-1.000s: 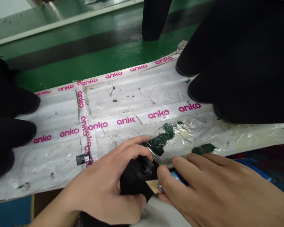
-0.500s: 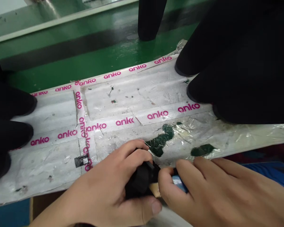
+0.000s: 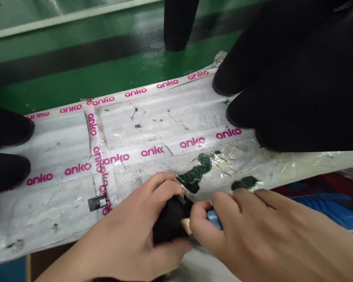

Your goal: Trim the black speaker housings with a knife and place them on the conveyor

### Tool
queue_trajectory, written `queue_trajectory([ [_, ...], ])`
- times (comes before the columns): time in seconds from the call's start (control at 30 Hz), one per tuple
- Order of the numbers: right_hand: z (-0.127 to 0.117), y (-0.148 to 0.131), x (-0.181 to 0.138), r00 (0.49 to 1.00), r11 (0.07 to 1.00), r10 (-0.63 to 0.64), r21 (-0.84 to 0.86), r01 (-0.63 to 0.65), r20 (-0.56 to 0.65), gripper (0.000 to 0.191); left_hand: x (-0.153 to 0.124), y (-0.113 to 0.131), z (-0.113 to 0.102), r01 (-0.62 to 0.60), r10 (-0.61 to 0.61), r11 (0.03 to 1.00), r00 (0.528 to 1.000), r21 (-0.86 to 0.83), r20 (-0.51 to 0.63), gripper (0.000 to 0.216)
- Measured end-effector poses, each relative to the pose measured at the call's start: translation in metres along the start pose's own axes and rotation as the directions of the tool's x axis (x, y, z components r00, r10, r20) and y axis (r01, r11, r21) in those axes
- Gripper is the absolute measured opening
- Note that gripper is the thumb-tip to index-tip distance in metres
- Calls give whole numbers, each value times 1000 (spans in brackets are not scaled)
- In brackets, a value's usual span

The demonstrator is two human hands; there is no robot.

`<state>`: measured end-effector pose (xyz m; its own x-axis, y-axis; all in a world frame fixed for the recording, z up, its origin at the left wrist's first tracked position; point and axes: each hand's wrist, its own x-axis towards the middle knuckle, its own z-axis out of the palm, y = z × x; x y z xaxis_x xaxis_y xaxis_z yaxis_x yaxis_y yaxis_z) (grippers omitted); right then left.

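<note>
My left hand [image 3: 135, 225] is curled round a small, black, rounded piece [image 3: 167, 223], thumb below and fingers over its top. Close beside it, my right hand [image 3: 253, 227] is closed in a fist on a tool with a blue handle [image 3: 214, 219], most of it hidden by the fingers. The tool's working end is near or against the black piece; I cannot tell which. A pale tan bit [image 3: 186, 226] shows between the hands. Both hands are at the near edge of a white, tape-covered board [image 3: 153, 125].
Black tapered pieces with rounded ends lie on the board at right [image 3: 253, 105] and left [image 3: 8, 125]. Another black piece [image 3: 179, 27] stands on the green surface [image 3: 111, 74] behind. A small black label [image 3: 96, 203] lies on the board. Something blue [image 3: 326, 211] sits below at right.
The view has shifted slightly, so the board and black pieces appear further left. My right hand has moved a little left and up, with the blue-handled tool; my left hand keeps its grip.
</note>
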<state>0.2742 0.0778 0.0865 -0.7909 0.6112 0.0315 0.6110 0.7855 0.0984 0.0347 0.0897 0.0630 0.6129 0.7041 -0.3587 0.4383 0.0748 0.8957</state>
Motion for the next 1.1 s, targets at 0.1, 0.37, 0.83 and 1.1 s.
queue_trajectory([
  [0.1, 1, 3, 0, 1000, 993, 8, 117, -6, -20, 34, -1, -7, -1, 33, -36, 992, 999, -120, -27, 48],
  [0.37, 10, 2, -20, 998, 990, 64, 127, -60, -23, 60, 1, -16, -4, 17, -30, 969, 998, -247, -50, 54],
  [0.83, 9, 2, -13, 998, 989, 51, 140, -46, -31, 55, 1, -14, -6, 42, -50, 963, 999, -267, -23, 51],
  [1.1, 6, -6, -10, 997, 996, 79, 52, -79, 3, 35, 1, -12, -6, 23, -27, 981, 999, -194, -18, 52],
])
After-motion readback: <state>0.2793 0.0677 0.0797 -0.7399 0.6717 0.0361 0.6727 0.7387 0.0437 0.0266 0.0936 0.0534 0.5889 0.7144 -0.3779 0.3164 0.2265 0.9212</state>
